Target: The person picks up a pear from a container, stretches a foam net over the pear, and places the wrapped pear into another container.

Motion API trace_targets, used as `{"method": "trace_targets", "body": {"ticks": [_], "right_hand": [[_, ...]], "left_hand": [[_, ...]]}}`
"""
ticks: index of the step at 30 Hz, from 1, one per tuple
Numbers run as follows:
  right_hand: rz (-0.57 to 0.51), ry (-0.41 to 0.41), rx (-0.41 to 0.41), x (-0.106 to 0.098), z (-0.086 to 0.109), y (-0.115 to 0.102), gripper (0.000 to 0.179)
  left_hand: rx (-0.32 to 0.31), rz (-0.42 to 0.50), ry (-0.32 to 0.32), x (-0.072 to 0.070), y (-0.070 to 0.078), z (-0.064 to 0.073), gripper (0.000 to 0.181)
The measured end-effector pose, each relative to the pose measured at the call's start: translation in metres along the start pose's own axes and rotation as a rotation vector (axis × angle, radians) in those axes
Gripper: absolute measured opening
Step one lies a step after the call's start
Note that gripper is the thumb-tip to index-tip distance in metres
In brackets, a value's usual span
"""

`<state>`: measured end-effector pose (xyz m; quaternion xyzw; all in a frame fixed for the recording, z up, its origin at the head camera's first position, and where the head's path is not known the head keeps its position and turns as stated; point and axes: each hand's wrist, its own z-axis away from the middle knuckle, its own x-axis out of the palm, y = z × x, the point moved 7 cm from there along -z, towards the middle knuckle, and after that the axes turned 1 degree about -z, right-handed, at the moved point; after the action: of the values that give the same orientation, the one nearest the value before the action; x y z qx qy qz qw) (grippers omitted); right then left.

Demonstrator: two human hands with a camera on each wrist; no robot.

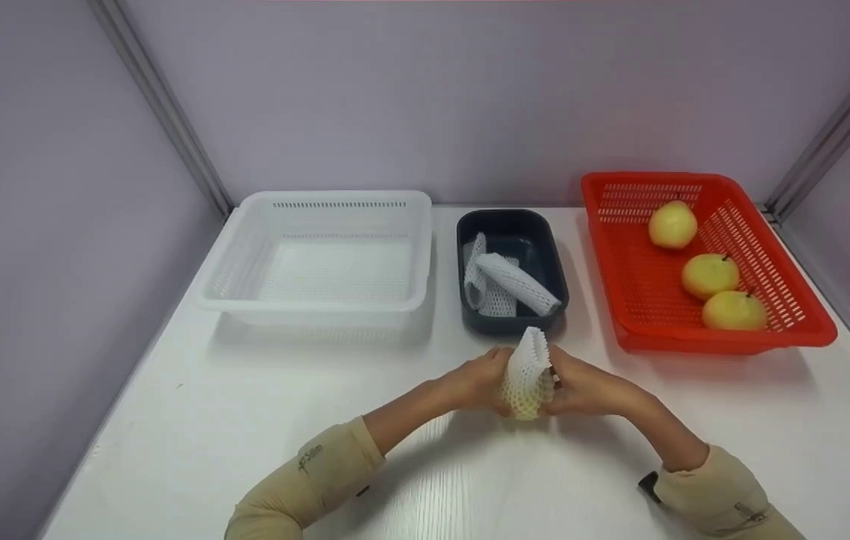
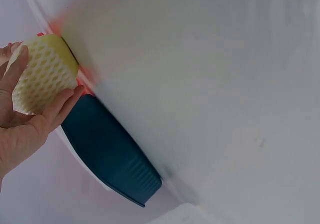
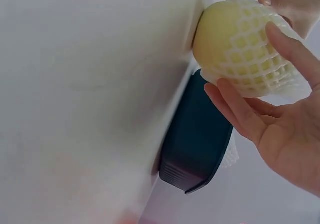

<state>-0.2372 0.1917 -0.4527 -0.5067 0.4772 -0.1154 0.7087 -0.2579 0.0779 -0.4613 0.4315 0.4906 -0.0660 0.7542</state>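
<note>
A yellow pear (image 3: 215, 37) stands on the table inside a white foam net sleeve (image 1: 527, 379). The sleeve covers its upper part and rises to a narrow, bunched top, while the lower end of the fruit shows bare in the right wrist view. From one side my left hand (image 1: 479, 381) holds the sleeved pear, thumb and fingers spread around it. My right hand (image 1: 582, 382) grips it from the opposite side, fingers and thumb on the netting. Just beyond the hands is a dark blue bin (image 1: 512, 322) with several foam sleeves (image 1: 518, 283) lying in it.
A white plastic basket (image 1: 312, 306) stands at the back left. At the back right, a red basket (image 1: 725, 339) holds three yellow pears (image 1: 710, 276) along its right side. Pale panels (image 1: 364, 97) enclose the white table (image 1: 259, 397) at the back and sides.
</note>
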Motion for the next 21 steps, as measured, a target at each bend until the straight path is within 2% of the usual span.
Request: {"method": "trace_targets", "body": {"ticks": [13, 17, 21], "right_hand": [[0.033, -0.019, 0.014, 0.001, 0.001, -0.002, 0.076], [0.049, 0.001, 0.016, -0.006, 0.003, -0.006, 0.069], [0.042, 0.042, 0.022, -0.013, 0.002, -0.011, 0.061]], "left_hand": [[-0.02, -0.007, -0.074, 0.0, -0.005, 0.003, 0.095], [0.021, -0.007, -0.054, -0.01, -0.001, 0.007, 0.091], [0.056, -0.016, -0.001, -0.02, 0.005, 0.01, 0.079]]}}
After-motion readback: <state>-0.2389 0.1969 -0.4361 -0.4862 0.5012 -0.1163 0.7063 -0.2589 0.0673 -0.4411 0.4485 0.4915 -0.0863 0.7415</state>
